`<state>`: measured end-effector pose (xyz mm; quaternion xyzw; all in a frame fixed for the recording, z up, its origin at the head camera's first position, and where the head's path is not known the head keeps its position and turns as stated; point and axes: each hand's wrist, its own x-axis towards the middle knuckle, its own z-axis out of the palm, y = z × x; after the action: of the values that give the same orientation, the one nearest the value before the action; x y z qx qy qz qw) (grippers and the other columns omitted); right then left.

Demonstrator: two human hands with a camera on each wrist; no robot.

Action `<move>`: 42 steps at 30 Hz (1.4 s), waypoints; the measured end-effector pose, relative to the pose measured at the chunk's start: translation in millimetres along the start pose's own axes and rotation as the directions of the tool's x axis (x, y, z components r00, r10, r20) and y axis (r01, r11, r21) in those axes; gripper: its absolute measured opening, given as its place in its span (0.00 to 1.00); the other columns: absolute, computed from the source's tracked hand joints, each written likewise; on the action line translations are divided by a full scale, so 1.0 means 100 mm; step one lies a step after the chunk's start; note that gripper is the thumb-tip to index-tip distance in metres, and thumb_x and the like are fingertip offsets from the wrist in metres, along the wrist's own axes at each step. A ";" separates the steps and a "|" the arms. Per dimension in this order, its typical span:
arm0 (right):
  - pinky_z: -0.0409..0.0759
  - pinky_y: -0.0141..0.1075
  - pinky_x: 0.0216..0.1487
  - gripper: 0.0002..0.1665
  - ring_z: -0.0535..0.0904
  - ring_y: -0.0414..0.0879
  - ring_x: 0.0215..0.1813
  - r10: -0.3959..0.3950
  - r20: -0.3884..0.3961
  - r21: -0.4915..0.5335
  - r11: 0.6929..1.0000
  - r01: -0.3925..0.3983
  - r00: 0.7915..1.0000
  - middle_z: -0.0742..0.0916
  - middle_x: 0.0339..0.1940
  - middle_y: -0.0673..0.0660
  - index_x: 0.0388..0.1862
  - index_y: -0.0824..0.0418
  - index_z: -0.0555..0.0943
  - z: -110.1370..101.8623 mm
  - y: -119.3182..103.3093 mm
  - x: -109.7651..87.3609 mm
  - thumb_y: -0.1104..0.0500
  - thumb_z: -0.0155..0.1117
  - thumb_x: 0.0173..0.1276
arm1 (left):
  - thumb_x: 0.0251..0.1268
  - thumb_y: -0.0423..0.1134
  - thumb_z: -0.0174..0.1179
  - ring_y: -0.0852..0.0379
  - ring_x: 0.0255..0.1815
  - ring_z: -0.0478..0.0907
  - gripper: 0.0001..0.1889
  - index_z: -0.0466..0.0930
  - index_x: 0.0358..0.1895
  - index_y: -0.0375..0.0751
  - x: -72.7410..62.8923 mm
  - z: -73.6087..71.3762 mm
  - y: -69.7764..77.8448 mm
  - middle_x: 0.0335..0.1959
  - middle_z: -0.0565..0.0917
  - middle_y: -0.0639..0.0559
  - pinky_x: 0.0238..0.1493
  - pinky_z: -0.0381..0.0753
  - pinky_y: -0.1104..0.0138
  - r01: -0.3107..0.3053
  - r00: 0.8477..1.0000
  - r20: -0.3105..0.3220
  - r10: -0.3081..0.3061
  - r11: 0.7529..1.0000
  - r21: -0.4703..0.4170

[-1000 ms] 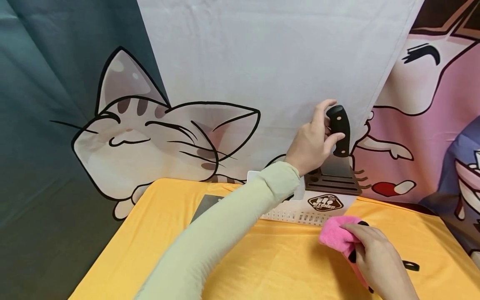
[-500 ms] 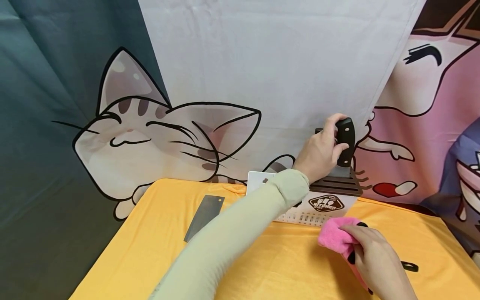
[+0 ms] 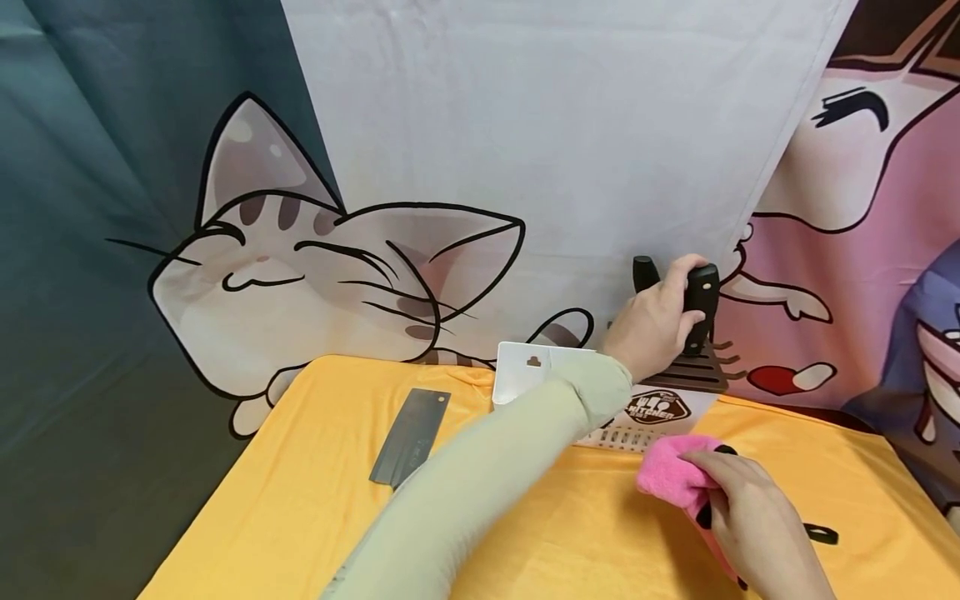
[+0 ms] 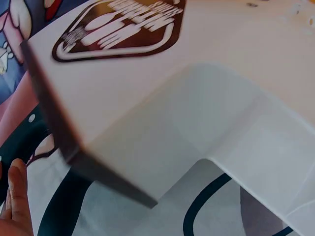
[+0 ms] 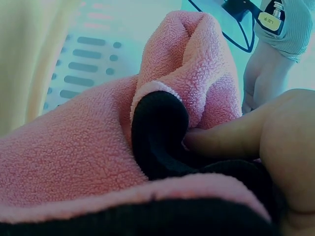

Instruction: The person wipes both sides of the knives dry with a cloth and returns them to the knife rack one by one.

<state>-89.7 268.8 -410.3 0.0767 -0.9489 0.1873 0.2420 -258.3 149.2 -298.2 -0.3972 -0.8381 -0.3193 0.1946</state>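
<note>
The left hand (image 3: 654, 323) grasps the black handle of a knife (image 3: 702, 307), with the thumb on the near side and the fingers about the upper part. The knife stands nearly upright at the slotted top of the white holder (image 3: 686, 407), at the back of the table (image 3: 570, 537). No blade shows above the slots, which suggests they take its weight and the grip serves mainly to steady it. A second handle (image 3: 645, 273) rises just beside it, presumably racked likewise.

The right hand (image 3: 757, 512) pinches a pink cloth (image 3: 678, 471) in front of the holder, apparently to keep it ready and bunched out of the way. A cleaver (image 3: 412, 437) lies flat on the table, well apart from the holder; its grip is hidden by the sleeve.

Condition: the knife's handle is smooth and slightly curved, with pale rivets; its edge cannot be inspected. The cloth is plush, folded and black-trimmed.
</note>
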 end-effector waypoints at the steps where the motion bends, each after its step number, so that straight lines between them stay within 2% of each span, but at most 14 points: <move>1: 0.72 0.57 0.54 0.23 0.79 0.62 0.54 0.000 -0.001 0.000 1.000 0.000 1.000 0.87 0.47 0.63 0.46 0.63 0.85 0.00 0.00 0.00 0.78 0.67 0.52 | 0.75 0.42 0.58 0.59 0.46 0.85 0.32 0.52 0.74 0.48 -0.01 0.01 0.00 0.53 0.84 0.48 0.46 0.79 0.76 0.004 1.000 0.006 -0.004 1.000 0.000; 4: 0.73 0.58 0.53 0.23 0.79 0.62 0.53 -0.002 -0.002 0.002 1.000 0.002 1.000 0.87 0.47 0.63 0.47 0.63 0.85 0.00 -0.01 0.01 0.78 0.67 0.52 | 0.75 0.41 0.58 0.60 0.47 0.84 0.31 0.52 0.74 0.48 -0.02 0.04 0.00 0.53 0.84 0.48 0.46 0.78 0.77 0.001 1.000 0.005 -0.001 1.000 -0.004; 10: 0.74 0.60 0.52 0.23 0.79 0.62 0.53 0.016 0.026 0.002 1.000 -0.016 1.000 0.87 0.47 0.64 0.47 0.63 0.85 -0.01 -0.02 0.01 0.79 0.67 0.53 | 0.74 0.42 0.59 0.61 0.42 0.83 0.33 0.52 0.74 0.48 -0.03 0.07 -0.01 0.47 0.81 0.53 0.43 0.78 0.77 0.000 1.000 -0.022 0.000 1.000 -0.010; 13: 0.74 0.61 0.52 0.23 0.79 0.63 0.53 0.018 0.034 0.000 1.000 -0.018 0.999 0.87 0.47 0.64 0.47 0.63 0.85 -0.01 -0.02 0.01 0.78 0.67 0.53 | 0.73 0.43 0.61 0.64 0.36 0.80 0.35 0.51 0.75 0.51 -0.04 0.07 -0.03 0.40 0.78 0.56 0.38 0.77 0.77 0.012 1.000 -0.019 -0.012 1.000 0.000; 16: 0.74 0.60 0.52 0.23 0.79 0.63 0.53 0.012 0.027 0.001 1.000 -0.012 1.000 0.87 0.46 0.64 0.47 0.63 0.85 -0.01 -0.02 0.02 0.79 0.67 0.52 | 0.72 0.46 0.62 0.65 0.32 0.76 0.37 0.50 0.77 0.54 -0.06 0.07 -0.06 0.38 0.77 0.57 0.35 0.74 0.76 0.025 1.000 -0.017 -0.024 1.000 0.017; 20: 0.74 0.60 0.52 0.23 0.79 0.62 0.53 0.007 0.017 0.005 1.000 -0.008 1.000 0.87 0.47 0.64 0.47 0.63 0.85 0.00 -0.02 0.02 0.79 0.66 0.52 | 0.69 0.49 0.65 0.65 0.34 0.75 0.40 0.50 0.78 0.55 -0.11 0.06 -0.09 0.43 0.79 0.55 0.36 0.74 0.75 0.026 0.999 -0.042 -0.024 0.999 0.034; 22: 0.73 0.59 0.52 0.23 0.79 0.62 0.53 0.004 0.014 0.001 1.000 -0.004 1.000 0.87 0.47 0.64 0.47 0.63 0.85 0.00 -0.01 0.01 0.78 0.66 0.52 | 0.69 0.50 0.65 0.65 0.33 0.75 0.41 0.50 0.78 0.53 -0.15 0.04 -0.09 0.44 0.80 0.56 0.33 0.73 0.76 0.034 0.998 -0.063 -0.031 0.998 0.054; 25: 0.73 0.60 0.52 0.23 0.79 0.63 0.54 0.022 0.031 -0.005 1.000 -0.022 0.999 0.87 0.47 0.65 0.48 0.63 0.85 -0.01 -0.01 0.00 0.78 0.67 0.53 | 0.67 0.52 0.66 0.67 0.28 0.74 0.43 0.50 0.78 0.53 -0.24 -0.02 -0.07 0.46 0.81 0.56 0.27 0.71 0.77 0.074 0.994 -0.085 -0.067 0.994 0.074; 28: 0.73 0.63 0.53 0.23 0.78 0.65 0.55 0.058 0.068 -0.014 0.998 -0.057 0.996 0.86 0.49 0.67 0.49 0.64 0.85 -0.03 0.00 -0.02 0.77 0.68 0.54 | 0.66 0.53 0.67 0.70 0.23 0.70 0.43 0.51 0.78 0.54 -0.35 -0.09 -0.05 0.48 0.81 0.56 0.21 0.66 0.79 0.116 0.989 -0.100 -0.110 0.992 0.053; 32: 0.73 0.65 0.53 0.23 0.77 0.66 0.56 0.088 0.100 -0.022 0.996 -0.086 0.991 0.85 0.50 0.68 0.50 0.65 0.84 -0.05 -0.01 -0.02 0.77 0.68 0.55 | 0.64 0.51 0.70 0.73 0.24 0.70 0.44 0.53 0.78 0.53 -0.49 -0.23 -0.11 0.48 0.81 0.56 0.22 0.67 0.80 0.154 0.978 -0.141 -0.156 0.988 -0.021; 36: 0.73 0.66 0.54 0.23 0.77 0.66 0.56 0.097 0.105 -0.024 0.995 -0.095 0.990 0.85 0.51 0.69 0.51 0.65 0.84 -0.06 -0.02 -0.01 0.77 0.68 0.55 | 0.62 0.49 0.72 0.73 0.26 0.72 0.45 0.55 0.78 0.53 -0.67 -0.41 -0.22 0.47 0.79 0.55 0.24 0.70 0.78 0.210 0.959 -0.171 -0.225 0.972 -0.103; 39: 0.73 0.65 0.54 0.24 0.77 0.65 0.55 0.095 0.098 -0.027 0.995 -0.093 0.991 0.85 0.50 0.68 0.51 0.64 0.84 -0.06 -0.01 -0.01 0.77 0.68 0.55 | 0.61 0.49 0.72 0.71 0.26 0.74 0.46 0.55 0.78 0.54 -0.83 -0.55 -0.31 0.48 0.79 0.53 0.26 0.73 0.75 0.267 0.945 -0.156 -0.288 0.953 -0.144; 42: 0.73 0.65 0.53 0.24 0.77 0.66 0.55 0.091 0.094 -0.030 0.996 -0.088 0.991 0.85 0.50 0.68 0.51 0.65 0.84 -0.06 0.00 -0.01 0.77 0.68 0.54 | 0.60 0.49 0.73 0.69 0.26 0.75 0.47 0.55 0.78 0.54 -1.05 -0.71 -0.41 0.49 0.79 0.51 0.30 0.76 0.71 0.338 0.927 -0.122 -0.356 0.929 -0.148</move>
<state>-86.1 271.5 -406.1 0.0399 -0.9642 0.1819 0.1885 -221.6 23.9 -323.2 -0.2293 -0.8570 -0.4287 0.1709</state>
